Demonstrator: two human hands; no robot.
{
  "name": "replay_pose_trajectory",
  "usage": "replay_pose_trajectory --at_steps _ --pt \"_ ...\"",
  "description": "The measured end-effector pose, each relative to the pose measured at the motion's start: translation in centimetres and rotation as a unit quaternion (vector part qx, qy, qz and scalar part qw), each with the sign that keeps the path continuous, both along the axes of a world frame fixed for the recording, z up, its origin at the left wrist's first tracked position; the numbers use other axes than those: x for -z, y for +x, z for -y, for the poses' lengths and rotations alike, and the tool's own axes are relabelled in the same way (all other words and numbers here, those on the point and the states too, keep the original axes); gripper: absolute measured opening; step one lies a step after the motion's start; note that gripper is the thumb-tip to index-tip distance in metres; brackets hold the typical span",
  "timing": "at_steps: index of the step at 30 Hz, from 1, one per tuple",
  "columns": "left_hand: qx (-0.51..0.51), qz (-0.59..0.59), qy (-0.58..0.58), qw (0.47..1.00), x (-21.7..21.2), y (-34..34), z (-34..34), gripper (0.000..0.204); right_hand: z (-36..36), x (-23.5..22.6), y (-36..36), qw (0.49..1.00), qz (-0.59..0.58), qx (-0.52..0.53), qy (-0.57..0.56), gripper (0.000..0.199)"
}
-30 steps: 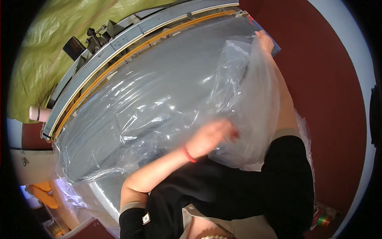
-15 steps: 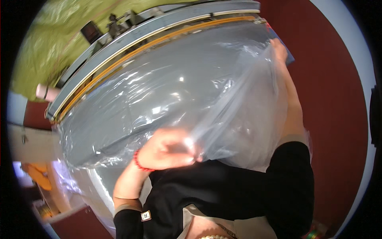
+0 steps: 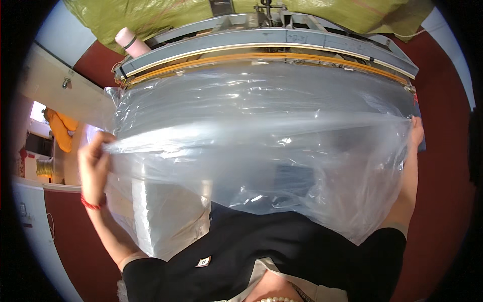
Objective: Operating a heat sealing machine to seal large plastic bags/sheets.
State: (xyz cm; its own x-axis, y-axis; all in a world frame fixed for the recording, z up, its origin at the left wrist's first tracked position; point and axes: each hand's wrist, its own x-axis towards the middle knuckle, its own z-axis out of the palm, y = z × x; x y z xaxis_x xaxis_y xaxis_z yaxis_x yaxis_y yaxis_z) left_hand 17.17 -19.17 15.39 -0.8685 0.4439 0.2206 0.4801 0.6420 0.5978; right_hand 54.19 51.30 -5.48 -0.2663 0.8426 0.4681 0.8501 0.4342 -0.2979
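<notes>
The left hand (image 3: pixel 93 163) and right hand (image 3: pixel 417 133) pinch the clear plastic (image 3: pixel 246 133), likely light, floppy and slippery; best held at both ends.

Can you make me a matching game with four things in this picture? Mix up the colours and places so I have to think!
Things:
1. beaded bracelet
2. clear plastic sheet
3. cylinder with a dark band
4. shiny tarp

Colours and places:
A. pink, near the far left end of the metal frame
B. yellow-green, at the top of the picture
C. held between the left hand and the right hand
D. red, on the left wrist

Right pairs: 1-D, 2-C, 3-A, 4-B
</notes>
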Motion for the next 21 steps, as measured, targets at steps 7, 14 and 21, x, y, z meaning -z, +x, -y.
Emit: replay_pose_trajectory --at_steps 7,14,21 --pt "-0.145 -0.52 -0.167 0.825 -6.3 -14.1 8.3 0.022 -0.2 0.6 -2.1 0.999 -0.037 0.001 -0.02 0.034" --pt "0.129 -0.158 -0.182 0.962 16.0 -13.3 1.4 0.044 -0.2 0.3 -0.9 0.997 -0.078 0.016 -0.006 0.036" --pt "0.035 -0.051 -0.163 0.985 17.0 -15.6 0.6 0.039 1.2 -0.2 -1.3 0.996 -0.079 0.021 -0.028 0.038"
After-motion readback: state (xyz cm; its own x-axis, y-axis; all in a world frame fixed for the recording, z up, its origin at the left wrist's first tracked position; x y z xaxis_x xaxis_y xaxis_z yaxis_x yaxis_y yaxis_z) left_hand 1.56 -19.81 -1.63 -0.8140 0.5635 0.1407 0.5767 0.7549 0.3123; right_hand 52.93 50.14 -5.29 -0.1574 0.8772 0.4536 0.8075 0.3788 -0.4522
